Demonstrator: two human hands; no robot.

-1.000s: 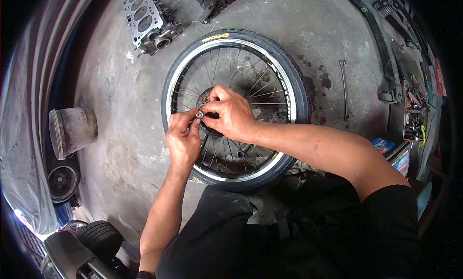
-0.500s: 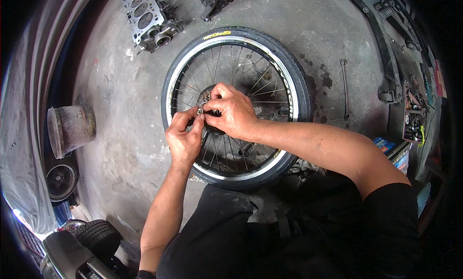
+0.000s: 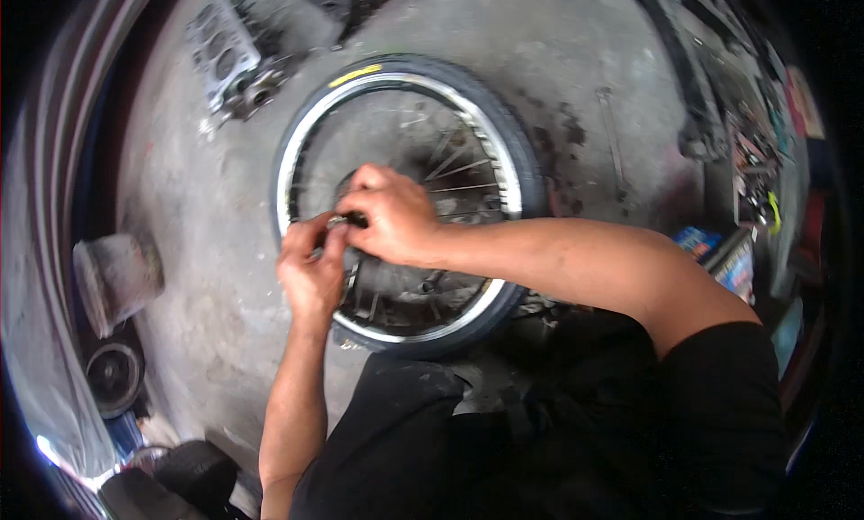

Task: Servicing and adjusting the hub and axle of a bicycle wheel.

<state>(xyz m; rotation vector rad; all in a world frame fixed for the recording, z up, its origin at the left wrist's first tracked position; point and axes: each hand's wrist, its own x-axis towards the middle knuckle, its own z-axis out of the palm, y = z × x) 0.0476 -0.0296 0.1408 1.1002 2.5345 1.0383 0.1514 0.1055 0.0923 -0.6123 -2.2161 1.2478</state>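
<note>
A spoked bicycle wheel (image 3: pixel 525 165) with a black tyre and silver rim lies flat on the floor before me. Over its hub area, my left hand (image 3: pixel 310 264) and my right hand (image 3: pixel 390 214) meet at the fingertips. Pinched between them is a small metal nut (image 3: pixel 337 220), blurred by motion. Both hands have their fingers closed on it, thumb against forefinger. The hub is mostly hidden under my right hand. Thin spokes show to the right of and below the hands.
An engine cylinder block (image 3: pixel 225 57) rests at the far left. A long wrench (image 3: pixel 614 142) lies on the floor right of the wheel. A dirty bucket (image 3: pixel 117 282) stands at left, above a round pulley-like part (image 3: pixel 114 378). Assorted tools (image 3: pixel 756 165) sit at the right edge.
The whole view has shifted and blurred, so wheel and floor objects appear further left. My hands remain together over the wheel, still pinching the nut.
</note>
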